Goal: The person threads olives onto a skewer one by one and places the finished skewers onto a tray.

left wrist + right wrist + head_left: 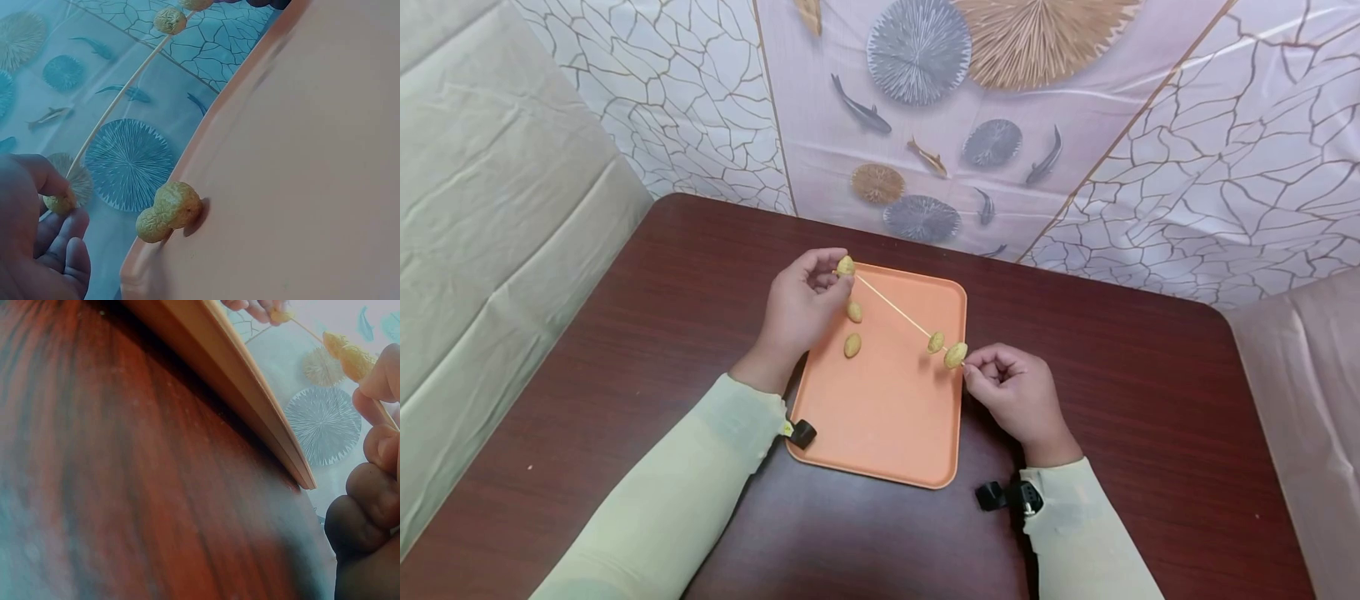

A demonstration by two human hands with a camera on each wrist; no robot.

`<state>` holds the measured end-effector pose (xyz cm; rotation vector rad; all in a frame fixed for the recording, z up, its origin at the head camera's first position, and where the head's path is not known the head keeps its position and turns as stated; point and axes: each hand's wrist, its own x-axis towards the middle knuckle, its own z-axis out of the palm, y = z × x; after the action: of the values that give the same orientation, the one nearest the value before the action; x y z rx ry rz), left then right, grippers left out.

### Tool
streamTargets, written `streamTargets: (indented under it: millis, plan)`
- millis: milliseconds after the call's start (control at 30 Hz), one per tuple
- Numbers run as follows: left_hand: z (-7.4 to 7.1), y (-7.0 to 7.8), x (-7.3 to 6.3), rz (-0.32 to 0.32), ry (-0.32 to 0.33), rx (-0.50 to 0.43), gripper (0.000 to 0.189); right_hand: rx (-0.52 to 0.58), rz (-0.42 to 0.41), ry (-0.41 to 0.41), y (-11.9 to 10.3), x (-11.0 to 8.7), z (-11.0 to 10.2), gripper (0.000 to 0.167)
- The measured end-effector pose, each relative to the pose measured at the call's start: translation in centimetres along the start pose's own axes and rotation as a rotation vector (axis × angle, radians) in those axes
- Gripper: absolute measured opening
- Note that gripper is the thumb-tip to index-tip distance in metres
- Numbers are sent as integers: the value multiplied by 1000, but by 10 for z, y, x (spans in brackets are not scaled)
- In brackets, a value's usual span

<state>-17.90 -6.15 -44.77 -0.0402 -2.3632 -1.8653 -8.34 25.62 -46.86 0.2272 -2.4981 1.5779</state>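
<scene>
A thin wooden skewer (pixel 895 308) slants above the orange tray, held at both ends. My right hand (pixel 1017 392) grips its near end with curled fingers. Just beyond those fingers, two small wrinkled yellow fruits (pixel 956 356) sit threaded on the stick, also visible in the left wrist view as a wrinkled fruit (pixel 170 21). At the far end my left hand (pixel 801 304) pinches another yellow fruit (pixel 846 265) between thumb and fingers, and a bit of skewer pokes out past it. Two loose fruits (pixel 852 345) lie on the tray below the left hand.
The orange tray (pixel 880 417) with a low raised rim rests on a dark reddish wooden table (pixel 1112 400). Behind the table hangs a patterned cloth (pixel 715 100), with plain pale fabric (pixel 497 250) at the left side.
</scene>
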Motion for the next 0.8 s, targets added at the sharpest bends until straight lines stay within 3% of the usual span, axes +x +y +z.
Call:
streamTargets:
  millis: [433, 800]
  plan:
    - [0, 1, -2, -3, -15, -12, 40, -19, -7, -2, 1, 1, 0, 3]
    - [1, -1, -1, 37, -16, 9, 36, -19, 4, -2, 1, 0, 0, 4]
